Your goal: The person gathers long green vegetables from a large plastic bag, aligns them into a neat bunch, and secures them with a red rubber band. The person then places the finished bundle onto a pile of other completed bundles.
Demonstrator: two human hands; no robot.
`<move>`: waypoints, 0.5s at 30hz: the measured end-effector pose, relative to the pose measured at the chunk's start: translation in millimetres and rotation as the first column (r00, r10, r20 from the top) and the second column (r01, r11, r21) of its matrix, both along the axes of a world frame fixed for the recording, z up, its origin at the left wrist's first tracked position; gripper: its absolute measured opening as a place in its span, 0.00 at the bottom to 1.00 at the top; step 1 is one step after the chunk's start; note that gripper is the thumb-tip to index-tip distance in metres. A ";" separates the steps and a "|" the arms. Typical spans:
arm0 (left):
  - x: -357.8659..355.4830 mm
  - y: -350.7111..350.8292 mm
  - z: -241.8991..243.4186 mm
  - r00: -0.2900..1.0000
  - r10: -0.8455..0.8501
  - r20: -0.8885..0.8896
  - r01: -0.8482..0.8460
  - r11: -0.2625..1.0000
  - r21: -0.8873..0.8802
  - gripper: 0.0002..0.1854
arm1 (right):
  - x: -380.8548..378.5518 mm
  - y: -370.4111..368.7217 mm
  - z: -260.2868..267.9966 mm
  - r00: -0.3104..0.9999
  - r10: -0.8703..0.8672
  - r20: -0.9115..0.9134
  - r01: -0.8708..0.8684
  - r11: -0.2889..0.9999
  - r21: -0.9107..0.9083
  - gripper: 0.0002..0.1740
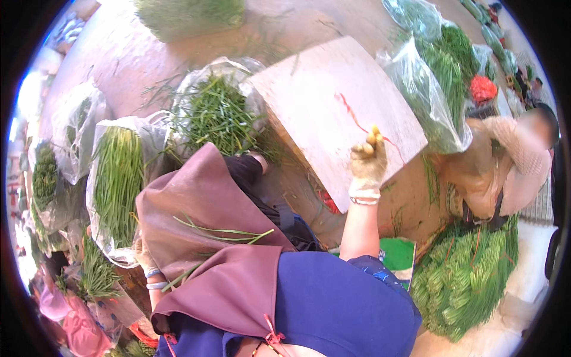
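My right hand [368, 160], in a soiled work glove with yellowed fingertips, is over a white board [303, 102]. Its fingers pinch a thin red tie [350, 111], whose two ends lie across the board. At the left, my gloved left hand [143, 255] is beside the lower edge of a clear plastic bag [91, 196] full of long green stalks [117, 187]. The apron partly hides that hand, so its grip cannot be made out. A few loose green leaves [223, 234] lie on my maroon apron [178, 196].
An open bag of cut greens [218, 116] stands left of the board. Bagged greens [424, 93] are beyond its right side. Tied bundles of green stalks [464, 281] lie at the right, near a seated person [513, 160]. More greens [192, 15] are at the top.
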State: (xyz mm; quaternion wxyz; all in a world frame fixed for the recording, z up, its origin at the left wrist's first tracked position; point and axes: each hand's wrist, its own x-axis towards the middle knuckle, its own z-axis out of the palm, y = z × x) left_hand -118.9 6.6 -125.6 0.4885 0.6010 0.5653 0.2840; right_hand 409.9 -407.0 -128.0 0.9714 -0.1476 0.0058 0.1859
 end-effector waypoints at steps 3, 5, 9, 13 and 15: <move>6.2 -20.0 13.1 0.999 -0.022 0.034 0.021 1.000 0.017 0.12 | 17.8 32.0 -29.0 0.943 0.187 -0.276 -0.238 0.957 -0.167 0.20; 17.8 -35.0 28.2 0.998 -0.002 0.070 0.001 1.000 0.013 0.11 | 0.2 36.3 -9.4 0.859 0.418 -0.296 -0.508 0.765 -0.395 0.25; 21.3 -40.9 39.7 0.990 0.077 0.119 -0.078 0.997 0.007 0.10 | -0.3 23.9 16.9 0.836 0.534 0.125 0.134 0.021 -0.991 0.36; 31.4 -25.2 40.9 0.955 0.104 0.277 -0.122 0.991 0.049 0.09 | 71.1 41.0 -42.6 0.721 0.612 0.324 0.692 -0.624 -0.363 0.46; 62.2 -29.4 77.6 0.959 0.102 0.264 -0.144 0.979 0.144 0.09 | 92.5 82.6 -47.3 0.768 0.638 0.057 0.605 -0.695 -0.389 0.50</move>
